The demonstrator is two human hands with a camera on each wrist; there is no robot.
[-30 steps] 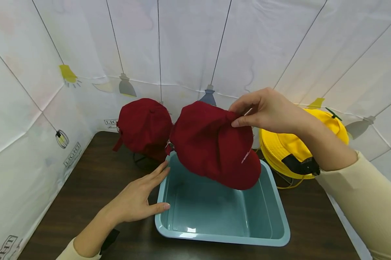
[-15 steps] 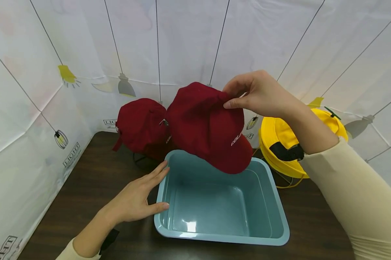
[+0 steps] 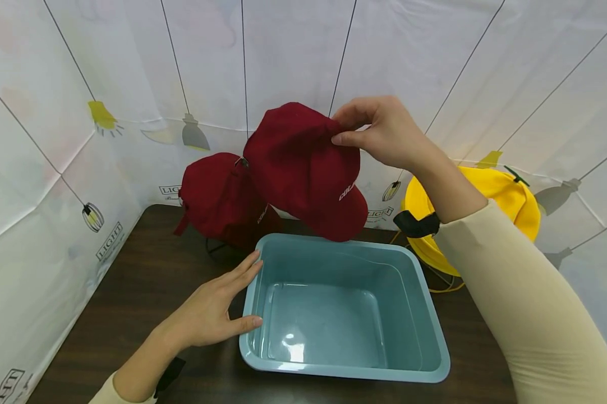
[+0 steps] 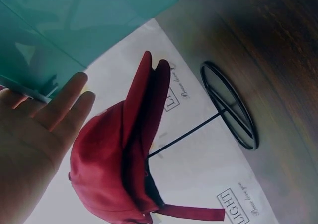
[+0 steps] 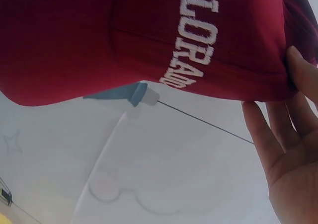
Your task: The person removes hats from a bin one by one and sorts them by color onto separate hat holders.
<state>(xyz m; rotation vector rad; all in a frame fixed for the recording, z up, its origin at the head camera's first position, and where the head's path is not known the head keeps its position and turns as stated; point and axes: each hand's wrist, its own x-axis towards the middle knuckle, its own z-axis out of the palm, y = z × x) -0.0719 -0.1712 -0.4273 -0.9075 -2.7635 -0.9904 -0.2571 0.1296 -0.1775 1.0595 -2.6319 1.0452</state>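
My right hand (image 3: 379,132) pinches a red baseball cap (image 3: 303,163) at the top of its crown, above the far rim of a blue-green plastic bin (image 3: 344,372). Its brim hangs down toward the right. White "COLORADO"-like lettering on the held cap (image 5: 149,40) shows in the right wrist view. A second red cap (image 3: 210,193) sits at the back left, partly behind the held one. With fingers straight and spread, my left hand (image 3: 207,311) rests at the bin's left rim. In the left wrist view, two red brims lie close together above a wire stand (image 4: 228,105).
A yellow bucket hat (image 3: 502,196) sits on a stand at the back right, partly behind my right forearm. The dark wood table (image 3: 132,280) meets a white printed cloth wall (image 3: 293,56) at the back and left.
My right hand has lifted the red cap up and to the left, from over the bin toward the second cap. The left hand and bin have stayed put.
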